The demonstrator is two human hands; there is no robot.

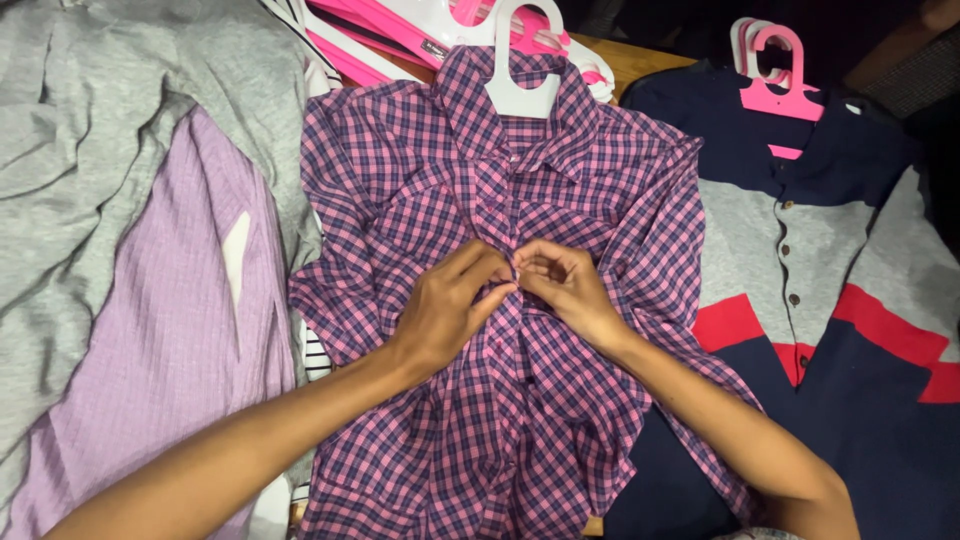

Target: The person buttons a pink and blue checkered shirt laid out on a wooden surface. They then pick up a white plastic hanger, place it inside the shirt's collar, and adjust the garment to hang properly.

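Left hand (452, 300) and right hand (562, 285) pinch the pink-and-navy checked cotton shirt's (500, 400) placket dead centre; best keep both edges aligned, white plastic hanger (524, 70) at twelve o'clock.

Wooden tabletop (640, 55) under heaped clothes, dark unlit room beyond its far edge.

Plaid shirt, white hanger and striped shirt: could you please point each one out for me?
plaid shirt (560, 400), head view, on its lower front panel.
white hanger (522, 92), head view, on its flat neck below the hook.
striped shirt (740, 215), head view, on its grey chest band.
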